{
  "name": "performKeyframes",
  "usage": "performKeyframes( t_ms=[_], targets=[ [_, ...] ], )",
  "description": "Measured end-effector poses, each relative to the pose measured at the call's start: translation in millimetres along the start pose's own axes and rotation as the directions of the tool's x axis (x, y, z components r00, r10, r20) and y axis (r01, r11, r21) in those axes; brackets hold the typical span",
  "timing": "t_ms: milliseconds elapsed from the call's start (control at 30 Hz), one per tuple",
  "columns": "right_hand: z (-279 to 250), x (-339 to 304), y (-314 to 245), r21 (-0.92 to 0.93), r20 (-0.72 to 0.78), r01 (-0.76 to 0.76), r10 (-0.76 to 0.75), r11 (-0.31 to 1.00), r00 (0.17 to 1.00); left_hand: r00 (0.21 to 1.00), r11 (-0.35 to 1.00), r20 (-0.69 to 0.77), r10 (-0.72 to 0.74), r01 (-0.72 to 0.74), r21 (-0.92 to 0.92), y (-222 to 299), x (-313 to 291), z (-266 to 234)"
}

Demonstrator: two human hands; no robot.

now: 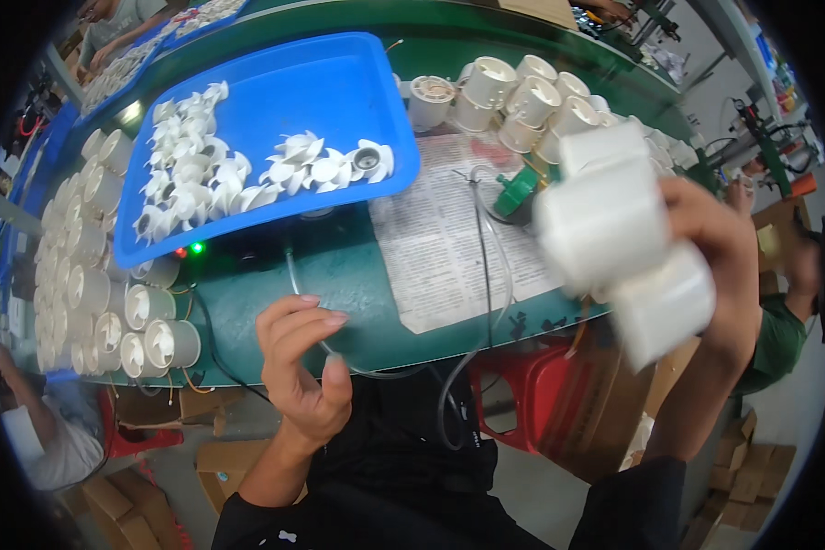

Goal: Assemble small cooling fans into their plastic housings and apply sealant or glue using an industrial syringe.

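Observation:
My right hand (pixel 726 240), slightly blurred, grips a cluster of white cylindrical housings (pixel 603 222) raised over the right side of the bench. Its fingers wrap round their far right side and are partly hidden. Over the bench's front edge, my left hand (pixel 304 371) is open, its fingers half curled and apart with nothing between them. A clear tube (pixel 295 280) runs behind it. Beyond that hand sits a blue tray (pixel 280 87) with many small white fan impellers (pixel 192 188) along its left and near sides.
Crowded white housings (pixel 87 243) with fans inside line the left, and more housings (pixel 532 99) stand at the back right. Printed paper (pixel 426 247) covers the bench's middle, near a green tool (pixel 517 191). A red stool (pixel 527 390) and cartons are below. Other people work around.

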State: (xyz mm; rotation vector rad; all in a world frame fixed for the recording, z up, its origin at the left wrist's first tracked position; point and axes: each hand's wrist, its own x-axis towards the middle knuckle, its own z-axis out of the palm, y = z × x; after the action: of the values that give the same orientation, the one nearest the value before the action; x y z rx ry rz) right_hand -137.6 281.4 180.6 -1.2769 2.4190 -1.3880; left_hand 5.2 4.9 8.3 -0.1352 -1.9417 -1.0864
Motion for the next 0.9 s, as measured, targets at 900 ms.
performKeyframes(
  t_ms=[900],
  targets=[
    [35,-26,74,-0.532,-0.540,-0.477,0.154,0.700,0.828,0.916,0.971,0.335,-0.222,0.177,0.159,-10,0,-7]
  ],
)
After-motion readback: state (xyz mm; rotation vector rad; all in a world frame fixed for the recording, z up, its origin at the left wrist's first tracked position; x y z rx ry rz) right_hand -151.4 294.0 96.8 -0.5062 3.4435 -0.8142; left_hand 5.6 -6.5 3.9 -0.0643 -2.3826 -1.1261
